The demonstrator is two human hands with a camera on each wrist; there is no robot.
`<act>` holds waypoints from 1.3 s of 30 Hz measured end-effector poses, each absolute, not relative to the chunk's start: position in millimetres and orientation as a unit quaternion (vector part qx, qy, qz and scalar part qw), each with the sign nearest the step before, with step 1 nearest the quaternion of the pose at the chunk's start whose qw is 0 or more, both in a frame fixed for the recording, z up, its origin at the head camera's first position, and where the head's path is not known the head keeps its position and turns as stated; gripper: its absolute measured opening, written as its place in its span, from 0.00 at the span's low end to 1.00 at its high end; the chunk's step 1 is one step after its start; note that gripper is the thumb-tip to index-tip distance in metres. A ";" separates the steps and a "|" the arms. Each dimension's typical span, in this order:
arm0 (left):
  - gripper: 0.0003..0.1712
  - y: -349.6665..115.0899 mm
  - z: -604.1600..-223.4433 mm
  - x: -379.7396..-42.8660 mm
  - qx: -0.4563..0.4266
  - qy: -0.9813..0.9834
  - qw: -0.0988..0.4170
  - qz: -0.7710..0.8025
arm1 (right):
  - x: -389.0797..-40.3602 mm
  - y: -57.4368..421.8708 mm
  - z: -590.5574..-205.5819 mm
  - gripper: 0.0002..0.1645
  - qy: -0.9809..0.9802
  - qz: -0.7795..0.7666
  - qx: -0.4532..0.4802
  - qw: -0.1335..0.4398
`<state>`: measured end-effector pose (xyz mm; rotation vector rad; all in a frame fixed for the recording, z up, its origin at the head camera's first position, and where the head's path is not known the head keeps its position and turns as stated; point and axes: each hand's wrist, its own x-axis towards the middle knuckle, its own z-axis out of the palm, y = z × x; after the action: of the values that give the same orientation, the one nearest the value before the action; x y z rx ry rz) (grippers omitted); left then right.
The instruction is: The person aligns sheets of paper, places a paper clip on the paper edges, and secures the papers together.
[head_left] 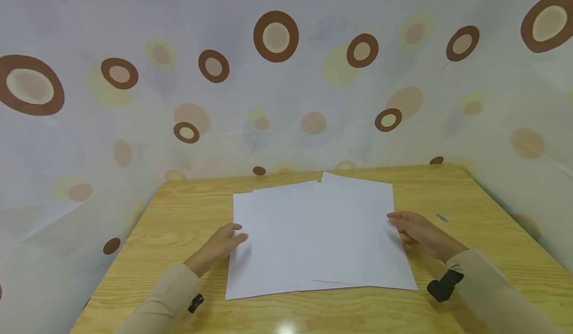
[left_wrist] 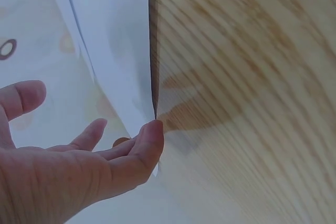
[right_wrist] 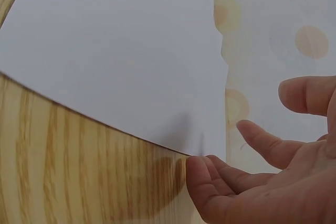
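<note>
The fingers of the left hand are standing apart, pinching nothing that shows; the lowest fingertips are meeting the left edge of the white sheets. The right hand is mirroring this at the right edge, its fingers spread too and its lowest fingertips seeming to touch the paper's border.

The key relation looks to be this: the sheets are lying directly between the two hands, right of the left fingers and left of the right ones, with each hand nearest its own side. The sheets are overlapping unevenly, their long axes apparently running near to far; the rightmost is skewing, its near end swinging right and a far corner poking out beyond the others.

Both forearms are slanting inward from the near corners, sleeves low over the wooden table. A paper clip is lying to the right of the right hand, near it but apart. Beyond the table's far edge, a patterned cloth is hanging.
</note>
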<state>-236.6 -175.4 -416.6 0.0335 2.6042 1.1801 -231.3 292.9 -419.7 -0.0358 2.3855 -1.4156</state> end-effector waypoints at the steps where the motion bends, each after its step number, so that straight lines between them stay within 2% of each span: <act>1: 0.29 -175.0 -416.7 -236.4 0.013 0.901 0.140 0.410 | -231.2 292.6 -419.7 0.41 0.848 -0.499 -0.014 0.180; 19: 0.30 -176.8 -424.9 -237.0 0.018 0.893 0.134 0.430 | -232.5 289.2 -424.7 0.38 0.839 -0.520 0.004 0.160; 28: 0.29 -175.7 -423.0 -235.9 0.022 0.884 0.136 0.447 | -233.6 291.3 -425.6 0.41 0.815 -0.560 -0.001 0.150; 34: 0.28 -173.7 -421.6 -234.9 0.022 0.880 0.138 0.453 | -235.7 290.3 -432.3 0.44 0.811 -0.567 0.039 0.138; 39: 0.28 -173.2 -421.7 -234.9 0.022 0.883 0.137 0.448 | -238.4 291.2 -436.7 0.40 0.821 -0.548 0.046 0.153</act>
<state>-234.9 -173.2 -421.7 0.0639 2.5567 1.2960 -238.4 291.2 -436.7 0.1319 2.3550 -1.5729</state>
